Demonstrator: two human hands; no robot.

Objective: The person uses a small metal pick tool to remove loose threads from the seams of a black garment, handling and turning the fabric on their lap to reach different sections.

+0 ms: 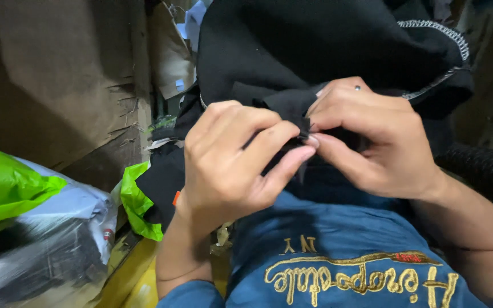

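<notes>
Above a clear plastic bag [41, 251] of dark bundles, both hands' fingers [292, 157] pinching black fabric [315, 40].

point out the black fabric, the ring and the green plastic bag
black fabric [292, 45]: head view, on its broad upper fold
ring [357, 88]: head view, on the right hand's finger
green plastic bag [1, 182]: head view, on its left bulge
</notes>
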